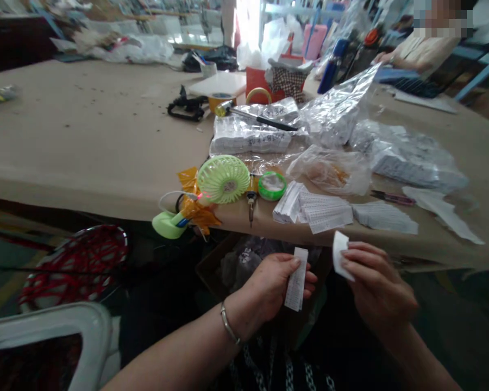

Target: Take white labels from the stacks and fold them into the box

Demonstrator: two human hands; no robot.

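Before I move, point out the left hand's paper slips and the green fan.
Paper slips [295, 288]: head view, printed face, below the thumb.
Green fan [223, 179]: head view, slatted cage.

Brown-covered surface [106, 130]. Near its front edge, a pale green, round plastic fan with slatted guard [223, 179]; shiny orange-brown tape [204, 213] bunched at its neck. Just right of it, a flat, round, bright green case with whitish centre [272, 185]. Between these, a slim metal-tipped tool [251, 209], tip toward the edge. Farther back: tall blue cylindrical bottle [333, 66], upright pink case [312, 41]. Far right, person in cream top [430, 53]. Lower left, white plastic frame with rounded corner [93, 317].
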